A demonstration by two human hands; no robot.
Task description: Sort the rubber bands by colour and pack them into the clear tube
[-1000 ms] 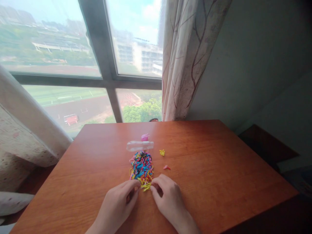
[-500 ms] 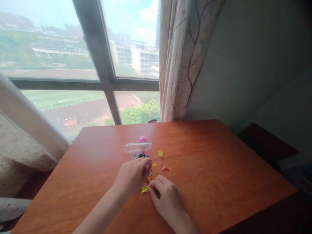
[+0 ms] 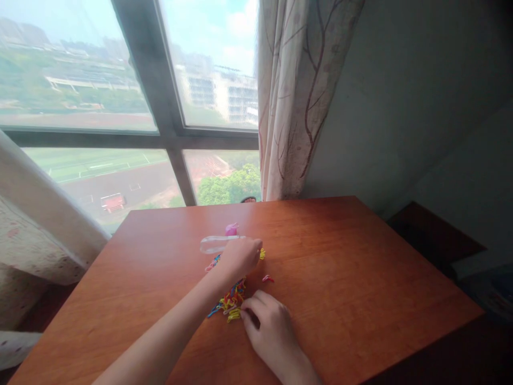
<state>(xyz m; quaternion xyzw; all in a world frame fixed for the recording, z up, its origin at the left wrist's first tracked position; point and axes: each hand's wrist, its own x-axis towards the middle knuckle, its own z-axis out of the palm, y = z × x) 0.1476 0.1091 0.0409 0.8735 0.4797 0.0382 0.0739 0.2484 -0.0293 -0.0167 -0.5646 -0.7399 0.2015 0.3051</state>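
Note:
My left hand (image 3: 242, 252) reaches across the table with its fingers closed at a small group of yellow clip-like loops (image 3: 262, 254). What its fingertips hold, if anything, is hidden. Under and beside that forearm lies a pile of small coloured clip-like loops (image 3: 236, 293), in blue, red, yellow and pink; the arm covers part of it. My right hand (image 3: 270, 323) rests on the table with curled fingers, thumb and forefinger together beside several yellow loops (image 3: 233, 315) at the pile's near end. Whether something is pinched there cannot be made out.
A clear plastic bottle-like container (image 3: 212, 245) lies on its side behind the pile, with a pink-purple object (image 3: 231, 230) behind it. A red and a pink piece (image 3: 267, 278) lie to the right. The wooden table (image 3: 340, 256) meets a window and curtain (image 3: 288, 107).
My left hand has moved forward and right, from over the pile to the small yellow group, uncovering more of the pile's near part. My right hand has stayed nearly still.

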